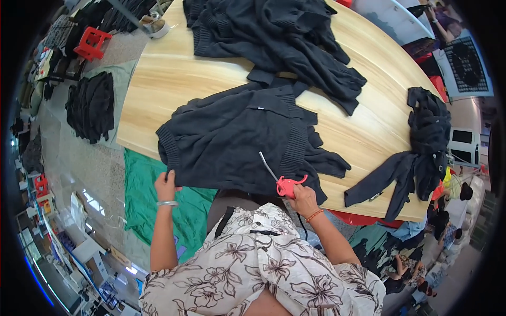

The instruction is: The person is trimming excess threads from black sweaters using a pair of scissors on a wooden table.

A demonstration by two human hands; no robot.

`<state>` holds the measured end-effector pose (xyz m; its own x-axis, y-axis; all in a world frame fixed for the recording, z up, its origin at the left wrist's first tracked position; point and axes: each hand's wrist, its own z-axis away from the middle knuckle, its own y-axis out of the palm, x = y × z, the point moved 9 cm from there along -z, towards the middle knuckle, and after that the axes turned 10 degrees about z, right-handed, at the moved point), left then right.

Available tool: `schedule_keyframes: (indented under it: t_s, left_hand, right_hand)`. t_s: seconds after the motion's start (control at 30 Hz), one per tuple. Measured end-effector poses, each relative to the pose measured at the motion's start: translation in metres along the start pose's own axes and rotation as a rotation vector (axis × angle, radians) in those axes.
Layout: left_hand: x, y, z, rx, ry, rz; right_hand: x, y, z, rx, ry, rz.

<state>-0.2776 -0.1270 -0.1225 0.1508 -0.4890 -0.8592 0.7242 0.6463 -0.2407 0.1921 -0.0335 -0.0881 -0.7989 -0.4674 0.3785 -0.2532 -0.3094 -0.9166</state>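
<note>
Garment workshop, grey floor, long pale wooden table (363, 131) with dark knitwear spread on it. Far left on the floor: red stool (91, 43), dark pile (92, 105) on a pale sheet, green cloth (142, 203) under the table edge. Left hand (166, 185) pinches the lower-left hem of the dark sweater (232, 137), which lies flat at the near edge, hem overhanging. Right hand (303, 200) is closed on red-handled scissors (282, 181), blades pointing up-left over the sweater. Looks like the trim/inspect step: hem held taut, blades not yet on a thread. Next move probably needs the tip at a loose end without nicking the knit. Behind: second sweater (274, 37). Right: bunched garment (421, 142).
</note>
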Motion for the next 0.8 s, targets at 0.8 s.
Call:
schedule_keyframes:
  t_s: [0.8]
  left_hand:
    - [-0.113, 0.135, -0.079, 0.086, -0.147, 0.622]
  right_hand:
    - [-0.137, -0.110, -0.068, 0.124, 0.646, 0.102]
